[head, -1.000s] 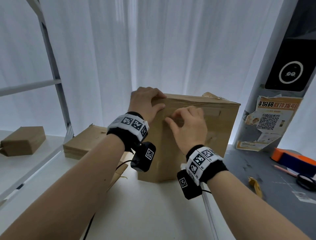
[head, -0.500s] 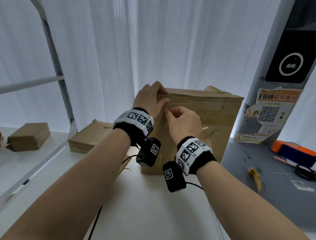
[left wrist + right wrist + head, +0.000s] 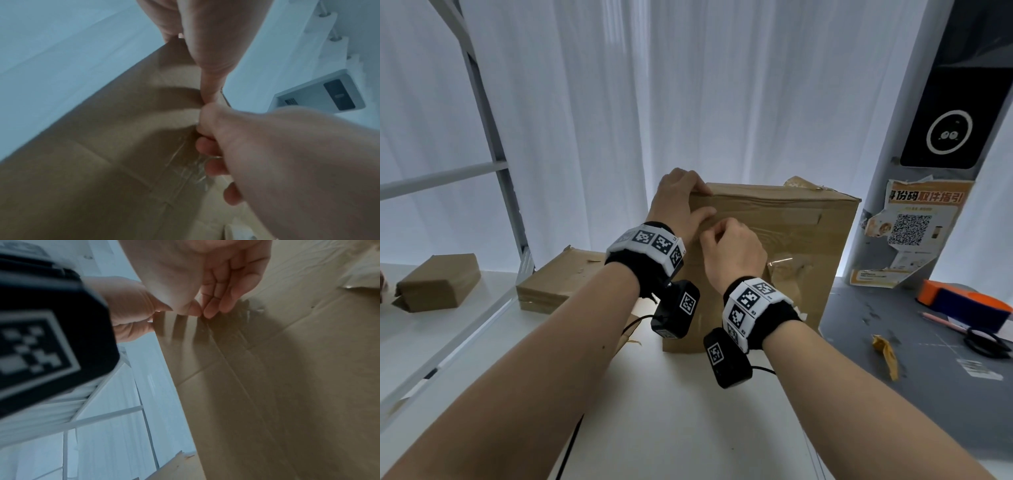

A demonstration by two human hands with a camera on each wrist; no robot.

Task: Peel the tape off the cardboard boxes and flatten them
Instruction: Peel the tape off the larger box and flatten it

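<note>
Left hand [image 3: 681, 202] grips upright cardboard box [image 3: 791, 260]; right hand [image 3: 732, 253] pinches tape [image 3: 185, 164].

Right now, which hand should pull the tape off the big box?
Probably the right hand. Its fingertips are curled against the clear tape on the box front, beside the left thumb. The left hand grips the top corner, steadying the box.

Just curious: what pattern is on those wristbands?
Black-and-white square code markers on the wristbands, clearest in the head view.
</note>
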